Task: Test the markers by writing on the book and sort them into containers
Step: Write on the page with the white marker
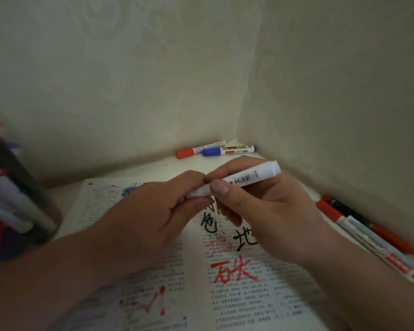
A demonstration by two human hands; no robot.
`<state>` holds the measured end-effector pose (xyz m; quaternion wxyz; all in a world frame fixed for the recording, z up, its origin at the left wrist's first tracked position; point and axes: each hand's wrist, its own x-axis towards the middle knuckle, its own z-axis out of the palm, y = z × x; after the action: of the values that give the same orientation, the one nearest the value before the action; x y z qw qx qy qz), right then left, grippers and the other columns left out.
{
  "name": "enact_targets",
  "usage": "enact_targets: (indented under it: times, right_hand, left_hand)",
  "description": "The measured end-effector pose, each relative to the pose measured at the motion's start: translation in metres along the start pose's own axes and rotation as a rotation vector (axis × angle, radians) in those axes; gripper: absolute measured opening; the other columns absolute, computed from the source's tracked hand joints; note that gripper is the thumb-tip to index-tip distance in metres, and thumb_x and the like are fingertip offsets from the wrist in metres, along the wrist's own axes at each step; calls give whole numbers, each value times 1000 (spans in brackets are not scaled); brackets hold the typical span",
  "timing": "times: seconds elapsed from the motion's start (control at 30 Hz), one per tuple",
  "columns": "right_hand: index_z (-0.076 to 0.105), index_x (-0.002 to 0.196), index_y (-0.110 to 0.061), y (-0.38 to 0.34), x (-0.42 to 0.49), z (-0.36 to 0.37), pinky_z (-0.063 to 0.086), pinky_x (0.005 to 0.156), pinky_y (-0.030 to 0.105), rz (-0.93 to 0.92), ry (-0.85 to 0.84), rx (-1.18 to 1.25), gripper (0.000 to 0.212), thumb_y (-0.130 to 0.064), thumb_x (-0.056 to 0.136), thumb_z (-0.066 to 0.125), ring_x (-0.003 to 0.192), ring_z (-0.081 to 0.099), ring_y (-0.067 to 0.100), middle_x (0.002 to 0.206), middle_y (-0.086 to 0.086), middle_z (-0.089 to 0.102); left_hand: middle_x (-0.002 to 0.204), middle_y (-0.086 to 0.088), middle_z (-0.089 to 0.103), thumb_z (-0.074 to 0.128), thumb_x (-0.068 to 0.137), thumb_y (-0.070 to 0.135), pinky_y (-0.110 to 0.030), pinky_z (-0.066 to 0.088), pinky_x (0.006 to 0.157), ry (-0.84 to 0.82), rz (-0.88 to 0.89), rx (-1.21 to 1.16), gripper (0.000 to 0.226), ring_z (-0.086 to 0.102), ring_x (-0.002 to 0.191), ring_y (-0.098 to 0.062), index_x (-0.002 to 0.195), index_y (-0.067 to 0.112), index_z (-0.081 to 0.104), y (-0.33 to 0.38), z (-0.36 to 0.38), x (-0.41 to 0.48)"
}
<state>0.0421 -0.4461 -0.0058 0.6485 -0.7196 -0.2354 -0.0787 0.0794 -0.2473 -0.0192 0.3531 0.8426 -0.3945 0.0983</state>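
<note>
A white marker (251,176) with a barcode label is held level above the open book (244,299). My right hand (268,211) grips its barrel between thumb and fingers. Around the marker's left end my left hand (153,209) is closed, hiding that end and any cap. The book's printed pages carry black, red and blue handwritten strokes. On the left a clear container (12,194) holds several markers, blurred.
A red-capped marker (200,149) and a blue-capped marker (228,150) lie in the far corner by the wall. Several more markers (368,232) lie in a pile along the right wall. Walls close in behind and to the right.
</note>
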Motion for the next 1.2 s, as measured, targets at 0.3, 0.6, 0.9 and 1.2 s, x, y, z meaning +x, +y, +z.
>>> enact_targets:
  times: [0.3, 0.6, 0.9, 1.2]
  right_hand:
    - [38, 68, -19, -6, 13, -99, 24, 40, 21, 41, 730, 98, 38, -19, 94, 65, 40, 27, 10, 54, 1, 31]
    - [71, 91, 2, 3, 6, -97, 58, 61, 39, 428, 316, -274, 18, -16, 91, 68, 70, 69, 31, 81, 17, 75]
    - [65, 73, -2, 0, -1, -106, 44, 51, 16, 552, 47, -398, 11, 6, 71, 72, 54, 58, 10, 60, 7, 61]
    - [68, 66, -6, 2, 0, -103, 44, 63, 33, 569, 7, -529, 15, 2, 75, 77, 65, 58, 20, 66, 14, 64]
  left_hand:
    - [108, 13, 55, 39, 89, 33, -46, 51, 68, 163, -9, -209, 47, 57, 78, -22, 128, 58, 34, -21, 12, -5]
    - [116, 12, 59, 65, 92, 17, -37, 56, 85, 265, -33, -301, 61, 70, 105, -8, 121, 64, 39, -21, 18, 0]
    - [95, 17, 75, 88, 70, 39, -35, 55, 89, 266, -136, -228, 49, 73, 88, -8, 109, 54, 61, -26, 18, -3]
    - [101, 20, 67, 67, 83, 51, -8, 41, 76, 143, -20, 32, 21, 63, 86, -4, 100, 40, 71, -27, 15, 0]
